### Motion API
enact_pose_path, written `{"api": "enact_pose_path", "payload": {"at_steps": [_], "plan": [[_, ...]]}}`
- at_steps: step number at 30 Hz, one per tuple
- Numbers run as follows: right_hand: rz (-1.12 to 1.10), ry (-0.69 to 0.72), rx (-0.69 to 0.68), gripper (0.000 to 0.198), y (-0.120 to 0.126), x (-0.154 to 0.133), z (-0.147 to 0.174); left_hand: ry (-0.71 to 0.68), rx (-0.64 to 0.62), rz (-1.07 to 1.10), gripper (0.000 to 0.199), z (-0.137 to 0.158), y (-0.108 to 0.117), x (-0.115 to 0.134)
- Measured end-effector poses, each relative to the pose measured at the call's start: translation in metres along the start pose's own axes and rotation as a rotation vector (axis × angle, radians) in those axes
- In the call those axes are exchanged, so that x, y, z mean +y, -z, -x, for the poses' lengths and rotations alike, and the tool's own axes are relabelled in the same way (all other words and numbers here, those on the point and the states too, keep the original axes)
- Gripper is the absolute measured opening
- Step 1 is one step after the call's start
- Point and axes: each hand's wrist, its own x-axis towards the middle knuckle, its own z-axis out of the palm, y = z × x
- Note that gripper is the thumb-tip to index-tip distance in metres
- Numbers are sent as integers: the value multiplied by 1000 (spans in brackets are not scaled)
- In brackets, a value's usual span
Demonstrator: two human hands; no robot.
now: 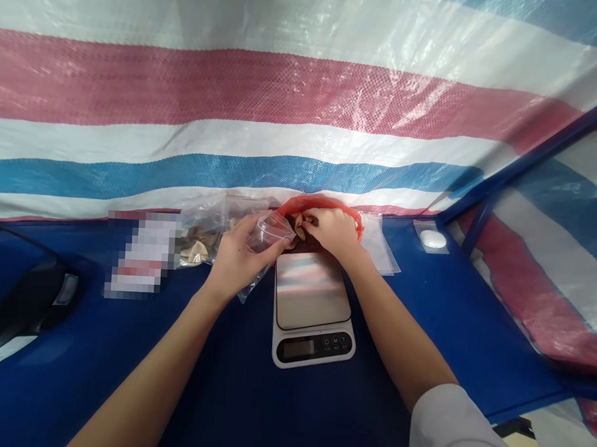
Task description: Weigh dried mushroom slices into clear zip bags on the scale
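Low over the blue table (458, 325), room lies in front of the scale (313, 298) between the two forearms, and to its right beyond the right forearm (398, 329). Straight behind the scale, the red bag (324, 203) and right hand (333, 230) block the way before the striped sheet (265, 88); behind-left, the left hand (239, 257) and a filled clear bag (196, 250) stand in it.

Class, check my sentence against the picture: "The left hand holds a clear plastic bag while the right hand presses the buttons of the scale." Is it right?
Not quite: the right hand is off the buttons of the scale. The head view shows it pinching a brown piece by the red bag. The left hand does hold a clear plastic bag.
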Motion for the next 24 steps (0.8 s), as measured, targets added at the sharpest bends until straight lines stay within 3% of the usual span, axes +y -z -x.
{"api": "enact_pose_path", "payload": {"at_steps": [6,13,17,24], "plan": [[-340,112,30,19,7,17,-1,4,4,21,51,-1,1,-1],[-981,326,-122,23,39,14,13,-37,-51,21,52,1,-4,3],[-981,360,-101,24,48,3,21,-50,-97,50,53,3,-9,10],[-734,435,-129,22,48,-9,24,-20,-138,161,47,6,-14,16]]}}
